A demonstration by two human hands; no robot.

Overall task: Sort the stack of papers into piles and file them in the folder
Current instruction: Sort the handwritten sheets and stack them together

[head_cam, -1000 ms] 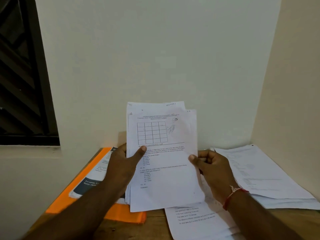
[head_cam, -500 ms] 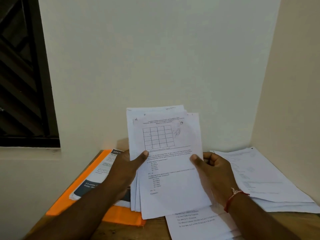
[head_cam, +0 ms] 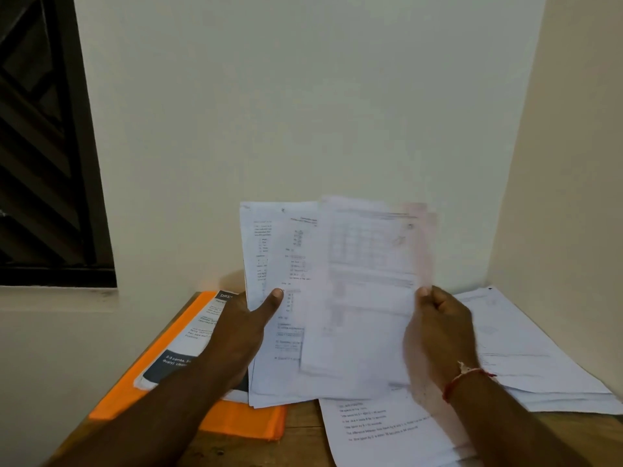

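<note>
Fingers (head_cam: 435, 303) of the right hand (head_cam: 438, 335) are clamped with the thumb on the right edge of one sheet (head_cam: 364, 281), which is held upright, shows blurred, and overlaps the stack (head_cam: 269, 365). The stack is gripped near its left edge by the left hand (head_cam: 239, 335), with the thumb laid across the front and the other fingers hidden behind. It is held up above the bench (head_cam: 298, 421).

Nearest on the bench, a pile (head_cam: 387, 433) of printed sheets lies below the right wrist. To the left, the orange folder (head_cam: 242, 423) lies flat with a leaflet (head_cam: 182, 342) on top of it. Farther right, a second pile (head_cam: 539, 365) is spread toward the corner of the wall (head_cam: 337, 96).

The paper is judged light, thin and limp. A single sheet can be expected to droop or flutter if held by a corner, and to crease under a hard pinch. It is best taken at mid-edge, thumb in front and fingers behind. Loose sheets are likely to slide on one another, so the stack should be squared and supported from beneath before filing. The folder looks flexible and is probably best opened flat on the bench.
</note>
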